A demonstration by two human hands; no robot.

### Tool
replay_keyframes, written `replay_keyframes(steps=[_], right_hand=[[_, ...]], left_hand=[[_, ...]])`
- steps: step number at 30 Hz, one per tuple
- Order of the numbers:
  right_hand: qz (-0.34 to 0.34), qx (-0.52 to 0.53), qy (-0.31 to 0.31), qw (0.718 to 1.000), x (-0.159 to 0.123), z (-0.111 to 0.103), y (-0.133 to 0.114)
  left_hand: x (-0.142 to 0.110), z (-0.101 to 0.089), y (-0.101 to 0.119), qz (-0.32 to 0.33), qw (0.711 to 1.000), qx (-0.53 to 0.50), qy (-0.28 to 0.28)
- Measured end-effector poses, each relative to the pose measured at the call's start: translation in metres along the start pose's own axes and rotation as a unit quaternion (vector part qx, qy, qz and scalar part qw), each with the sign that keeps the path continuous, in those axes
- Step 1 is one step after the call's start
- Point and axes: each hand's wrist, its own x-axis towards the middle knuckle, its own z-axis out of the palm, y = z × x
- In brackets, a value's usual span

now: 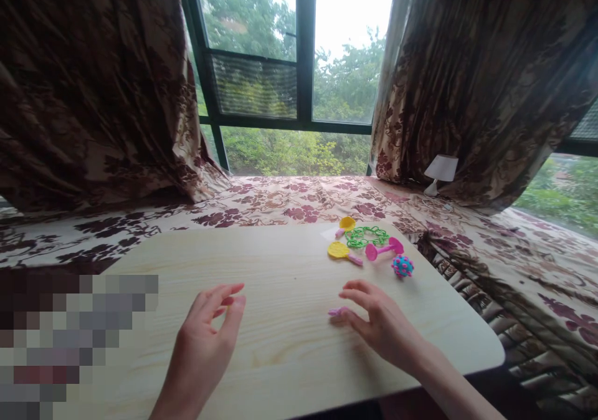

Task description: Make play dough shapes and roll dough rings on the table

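My left hand (210, 319) hovers over the left part of the pale wooden table (163, 252). Its fingers are bent and the thumb stands a little apart from them, with nothing between. On the right, my right hand (380, 317) has its fingers apart. Beside its thumb tip is a small pink-purple piece (335, 312); whether the thumb touches it I cannot tell. Beyond this hand lie a yellow toy racket (339, 250) with a pink handle, a pink toy dumbbell (384, 250) and a blue knobbly ball (402, 266) with pink studs.
Behind the racket sit a second yellow piece (347, 223) with a pink handle and a heap of green loops (367, 237). Floral cloth (280, 199) covers the sill past the table. A white lamp (441, 168) stands at the back right, below dark curtains.
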Motion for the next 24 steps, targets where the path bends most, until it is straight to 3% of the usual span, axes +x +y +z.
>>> replay_keyframes(steps=[4,9,13,19,21,24], right_hand=[[-0.006,-0.003,0.041,0.999,0.042,0.008,-0.015],[0.033,-0.103,-0.059,0.992,0.071,0.055,-0.029],[0.032,-0.167,-0.084,0.982,0.042,0.069,-0.033],[0.043,-0.181,-0.147,0.972,-0.028,0.050,-0.037],[0.052,-0.186,-0.159,0.968,-0.030,0.049,-0.037],[0.077,-0.203,-0.145,0.965,-0.007,0.054,-0.041]], left_hand=[[-0.009,-0.003,-0.021,0.067,0.982,0.171,0.032],[-0.018,-0.007,-0.032,0.111,0.932,0.345,-0.016],[-0.029,-0.009,-0.034,0.100,0.918,0.383,-0.026],[-0.038,-0.010,-0.030,0.057,0.917,0.392,-0.046],[-0.041,-0.010,-0.030,0.049,0.915,0.397,-0.051],[-0.046,-0.011,-0.028,0.045,0.914,0.400,-0.051]])
